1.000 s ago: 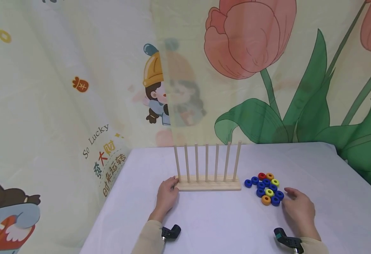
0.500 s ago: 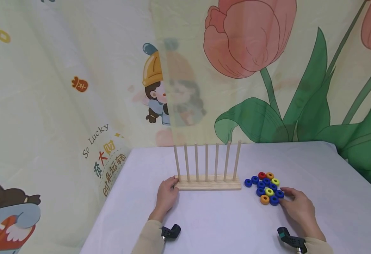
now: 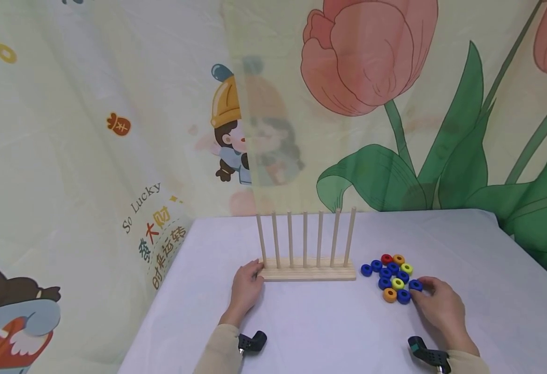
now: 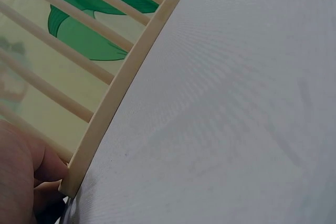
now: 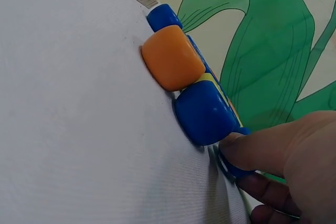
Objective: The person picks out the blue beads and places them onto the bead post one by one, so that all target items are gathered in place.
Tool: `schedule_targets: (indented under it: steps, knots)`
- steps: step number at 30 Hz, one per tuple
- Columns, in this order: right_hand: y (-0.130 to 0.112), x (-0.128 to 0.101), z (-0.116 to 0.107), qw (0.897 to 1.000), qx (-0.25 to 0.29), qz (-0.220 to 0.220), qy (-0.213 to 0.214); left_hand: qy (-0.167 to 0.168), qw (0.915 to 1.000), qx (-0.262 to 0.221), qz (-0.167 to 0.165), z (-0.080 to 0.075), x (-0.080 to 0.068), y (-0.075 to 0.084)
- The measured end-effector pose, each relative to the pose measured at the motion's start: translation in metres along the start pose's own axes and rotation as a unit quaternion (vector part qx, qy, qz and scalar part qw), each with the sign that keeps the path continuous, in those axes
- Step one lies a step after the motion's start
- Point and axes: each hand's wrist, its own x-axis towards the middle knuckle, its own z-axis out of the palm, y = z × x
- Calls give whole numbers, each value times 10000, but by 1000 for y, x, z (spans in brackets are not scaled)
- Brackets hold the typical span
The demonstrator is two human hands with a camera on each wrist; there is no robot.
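My left hand (image 3: pixel 247 286) grips the left end of a wooden peg rack (image 3: pixel 307 273); in the left wrist view, thumb and finger (image 4: pixel 50 166) meet the base's end. Several upright dowels rise from the base. To its right lies a loose group of small rings in blue, red, orange and yellow. At the group's right edge my right hand (image 3: pixel 441 306) pinches a blue ring (image 3: pixel 415 285) between thumb and index finger. Another blue ring (image 5: pixel 206 113) sits right by the thumb, beside an orange ring (image 5: pixel 173 57). The pinched ring is partly hidden by the thumb in the right wrist view.
A white cloth covers the table (image 3: pixel 320 327). Behind it hangs a printed curtain (image 3: pixel 273 130) with tulips and cartoon figures. Both wrists carry black camera mounts, the left mount (image 3: pixel 252 342) and the right mount (image 3: pixel 427 355).
My right hand has closed in leftward on the rings, and the pinched blue ring has shifted slightly right. A blue and an orange ring slid a little left. The left hand stays put.
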Motion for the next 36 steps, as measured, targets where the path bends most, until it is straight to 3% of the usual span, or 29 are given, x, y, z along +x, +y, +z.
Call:
schedule_targets:
  steps: [10,16,26,36]
  knots:
    - [-6,-5,-4,9954,663,242,655,-12,10000,0,-34,-2,-1,1]
    - [-11,-6,-3,9908,970,37,940,-29,10000,2,-60,-1,1,1]
    - [-24,-13,1,9891,1140,-294,880,-7,10000,-57,-40,-1,2,1]
    - [-42,-24,13,9850,1225,-896,826,-11,10000,10,23,-1,0,0]
